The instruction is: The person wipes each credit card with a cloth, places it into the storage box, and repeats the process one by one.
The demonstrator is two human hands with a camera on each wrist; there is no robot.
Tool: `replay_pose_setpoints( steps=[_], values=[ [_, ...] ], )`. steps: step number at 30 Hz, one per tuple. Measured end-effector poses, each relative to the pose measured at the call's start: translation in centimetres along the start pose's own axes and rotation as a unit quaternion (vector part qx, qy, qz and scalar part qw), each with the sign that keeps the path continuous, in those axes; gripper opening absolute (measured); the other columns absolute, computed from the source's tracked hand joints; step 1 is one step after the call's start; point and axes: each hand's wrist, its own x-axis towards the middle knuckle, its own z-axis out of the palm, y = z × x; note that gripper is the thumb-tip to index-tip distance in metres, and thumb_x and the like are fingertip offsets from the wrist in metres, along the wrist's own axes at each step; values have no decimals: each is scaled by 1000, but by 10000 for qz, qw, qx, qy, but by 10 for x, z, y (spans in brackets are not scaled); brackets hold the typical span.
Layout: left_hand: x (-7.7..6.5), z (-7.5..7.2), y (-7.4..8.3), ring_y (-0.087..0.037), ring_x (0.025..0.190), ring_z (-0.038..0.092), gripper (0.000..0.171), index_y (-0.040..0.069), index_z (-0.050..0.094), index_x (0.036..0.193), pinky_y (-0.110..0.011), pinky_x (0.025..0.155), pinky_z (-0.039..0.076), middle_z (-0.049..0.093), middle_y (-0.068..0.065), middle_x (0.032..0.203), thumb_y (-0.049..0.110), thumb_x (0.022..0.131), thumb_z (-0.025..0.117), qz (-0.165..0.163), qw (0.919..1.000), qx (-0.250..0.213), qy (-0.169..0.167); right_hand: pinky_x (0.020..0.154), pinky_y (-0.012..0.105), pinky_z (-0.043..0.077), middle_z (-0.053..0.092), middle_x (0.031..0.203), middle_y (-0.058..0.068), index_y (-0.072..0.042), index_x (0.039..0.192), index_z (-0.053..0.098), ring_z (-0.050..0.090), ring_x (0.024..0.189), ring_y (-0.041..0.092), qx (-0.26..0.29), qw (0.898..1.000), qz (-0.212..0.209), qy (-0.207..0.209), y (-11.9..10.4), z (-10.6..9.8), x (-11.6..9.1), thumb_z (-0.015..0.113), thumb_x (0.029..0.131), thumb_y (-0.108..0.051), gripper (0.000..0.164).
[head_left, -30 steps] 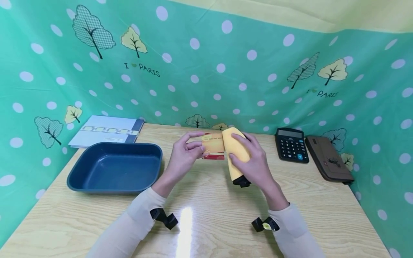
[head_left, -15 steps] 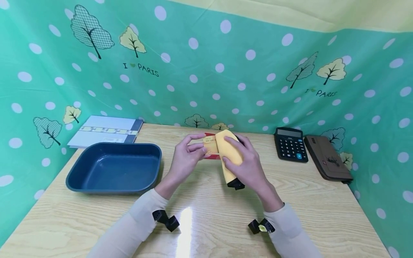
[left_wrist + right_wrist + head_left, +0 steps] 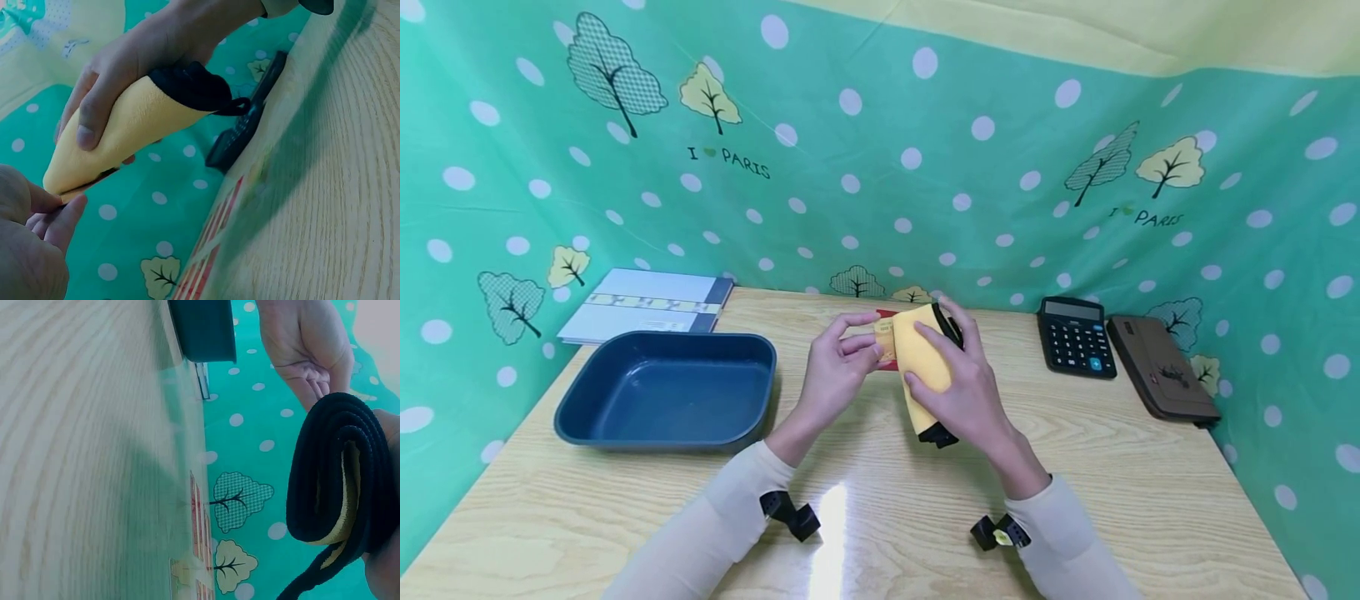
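Observation:
In the head view my left hand [image 3: 835,362] pinches the left end of a gold bank card [image 3: 884,340] between thumb and fingers. My right hand [image 3: 962,383] grips a folded yellow cloth [image 3: 919,354] with black edging, which covers the card's right part. The left wrist view shows the card's thin edge against the cloth [image 3: 125,131], held above the table. From the right wrist view the cloth [image 3: 334,469] appears rolled in several layers. Red flat items [image 3: 889,366], which look like cards, lie on the table behind the gold card, mostly hidden.
A dark blue basin [image 3: 666,392] stands on the left of the wooden table [image 3: 895,517], with a pale notebook [image 3: 651,300] behind it. At the right lie a black calculator [image 3: 1077,337] and a brown zipped wallet [image 3: 1163,368]. A green patterned curtain [image 3: 880,167] borders the table.
My right hand has moved left with the cloth, so the cloth now covers more of the gold card. The left hand has shifted only slightly right, still pinching the card.

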Motion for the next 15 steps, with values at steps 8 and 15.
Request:
replay_pose_setpoints(
  steps=[8,15],
  values=[
    [-1,1,3,-27,99,78,41,8,61,135,-36,87,66,75,-25,114,-4,96,66,-114,9999,17,-24,89,44,57,51,152,10,-12,140,64,54,134,29,56,9996,195,-175,-2,-2,-1,86,81,-14,63],
    [-1,1,6,-23,98,78,41,8,61,135,-37,87,66,75,-26,115,-5,96,65,-131,9998,-155,-83,103,44,52,53,149,10,-14,141,63,53,137,28,353,9989,300,-73,-3,3,-2,85,81,-11,64]
  ],
)
